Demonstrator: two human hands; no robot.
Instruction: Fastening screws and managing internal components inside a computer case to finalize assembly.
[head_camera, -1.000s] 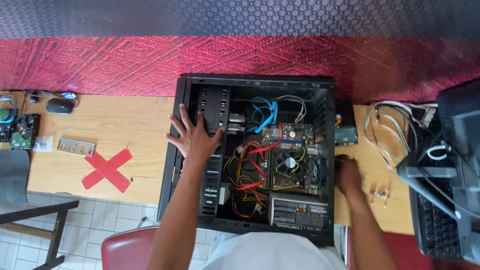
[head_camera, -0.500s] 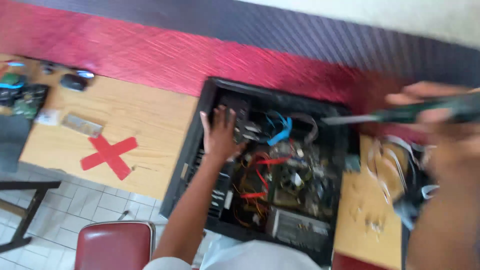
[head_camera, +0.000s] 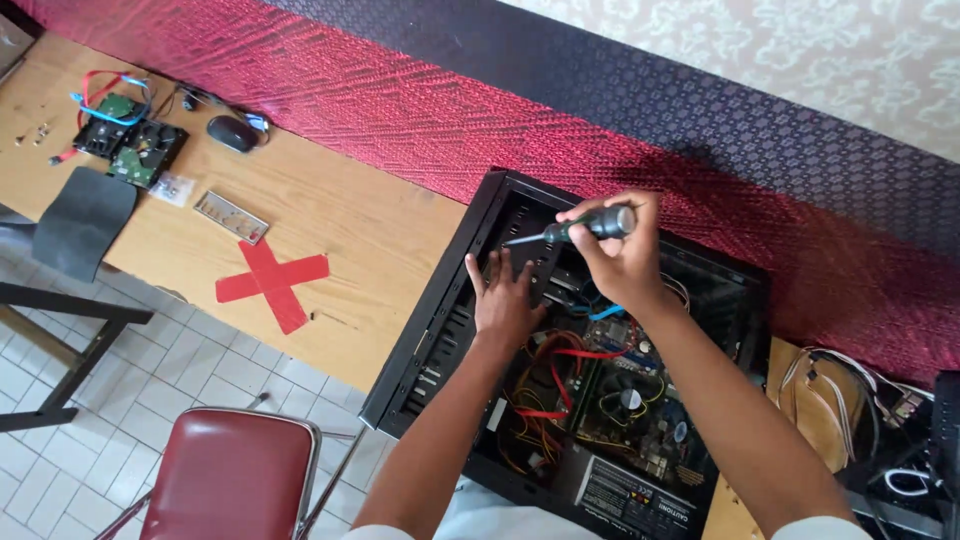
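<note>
Right hand (head_camera: 622, 262) now grips the screwdriver (head_camera: 572, 229) over the open computer case (head_camera: 440, 320) on the desk (head_camera: 330, 230), tip aimed at the drive bay; earlier it was off right. Left hand (head_camera: 503, 298) stays flat inside, fingers spread

computer case (head_camera: 430, 330): black painted sheet metal, matt, with perforated panels. screwdriver (head_camera: 575, 228): bright metal shaft, dark handle with a dull rubbery look, held in the grip of the right hand (head_camera: 620, 255). left hand (head_camera: 505, 300): lies on the black metal drive bay. motherboard (head_camera: 630, 400): dark board, glossy red and blue plastic-sheathed cables over it. worktop (head_camera: 330, 230): pale wood, smooth, satin finish, marked with a matt red tape cross (head_camera: 272, 282). cloth (head_camera: 400, 110): red and dark woven fabric, ribbed texture. chair (head_camera: 235, 475): glossy red vinyl seat, shiny metal frame. floor (head_camera: 120, 380): smooth white tiles. shield plate (head_camera: 231, 216): thin bright metal.
</note>
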